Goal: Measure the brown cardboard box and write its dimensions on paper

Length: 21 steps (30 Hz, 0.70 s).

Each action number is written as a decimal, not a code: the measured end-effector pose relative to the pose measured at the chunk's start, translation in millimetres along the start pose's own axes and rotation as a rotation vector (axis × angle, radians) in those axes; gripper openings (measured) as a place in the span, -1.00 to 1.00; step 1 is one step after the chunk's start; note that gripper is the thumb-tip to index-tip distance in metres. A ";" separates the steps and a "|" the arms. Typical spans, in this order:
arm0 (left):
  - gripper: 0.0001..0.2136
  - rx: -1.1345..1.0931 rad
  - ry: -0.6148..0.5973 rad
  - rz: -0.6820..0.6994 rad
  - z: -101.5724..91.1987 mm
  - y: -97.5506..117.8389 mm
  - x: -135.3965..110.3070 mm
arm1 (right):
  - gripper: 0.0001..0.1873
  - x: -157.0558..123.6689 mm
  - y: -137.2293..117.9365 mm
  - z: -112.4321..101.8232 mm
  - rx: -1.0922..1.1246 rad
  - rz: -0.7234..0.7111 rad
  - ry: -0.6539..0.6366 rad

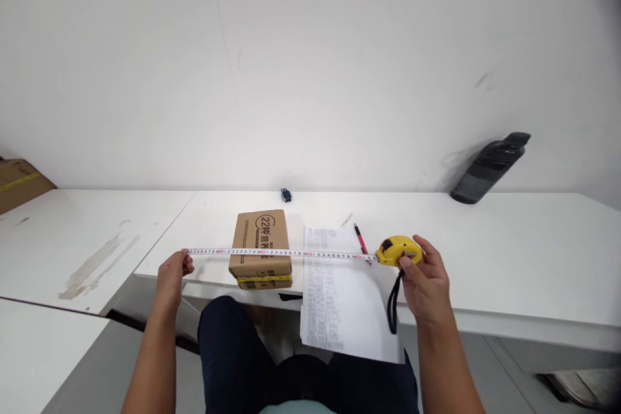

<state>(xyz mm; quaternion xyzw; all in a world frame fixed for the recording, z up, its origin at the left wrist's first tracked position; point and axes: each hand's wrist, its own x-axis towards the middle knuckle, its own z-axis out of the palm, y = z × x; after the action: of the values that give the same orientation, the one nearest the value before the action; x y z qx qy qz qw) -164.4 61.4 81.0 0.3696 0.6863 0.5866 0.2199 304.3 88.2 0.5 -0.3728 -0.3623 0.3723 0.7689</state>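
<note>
My right hand (427, 284) grips a yellow tape measure case (396, 250) with a black wrist strap hanging below it. Its white blade (281, 252) runs out to the left, level above a small brown cardboard box (262, 247) on the white table (509, 252). My left hand (173, 273) pinches the blade's free end, left of the box and over the table's near corner. A printed sheet of paper (342, 297) lies right of the box and overhangs the table's front edge. A red and black pen (361, 240) lies beside the sheet, just behind the blade.
A dark bottle (489, 168) leans against the wall at the back right. A small dark object (286, 195) sits by the wall behind the box. A second white table (72, 246) adjoins on the left, with a cardboard box (19, 182) at its far end. My knees (272, 362) are below.
</note>
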 end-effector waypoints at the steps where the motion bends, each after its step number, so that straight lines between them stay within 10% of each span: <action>1: -0.67 -0.002 -0.026 -0.016 4.2 -1.6 -2.1 | -0.45 0.4 2.0 7.1 0.008 0.001 0.000; 11: -0.66 0.132 -0.382 0.109 48.7 9.2 -37.3 | -0.52 -44.2 35.3 123.5 -0.076 0.114 -0.474; 21: -0.62 -0.004 -0.472 -0.084 48.8 2.1 -31.1 | -0.57 -42.9 34.0 119.5 -0.177 0.071 -0.537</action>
<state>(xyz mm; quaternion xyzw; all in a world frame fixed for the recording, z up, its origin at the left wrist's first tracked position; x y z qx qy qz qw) -108.4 69.0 68.5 0.4672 0.6294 0.4756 0.3991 174.6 103.5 14.8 -0.3390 -0.5709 0.4513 0.5963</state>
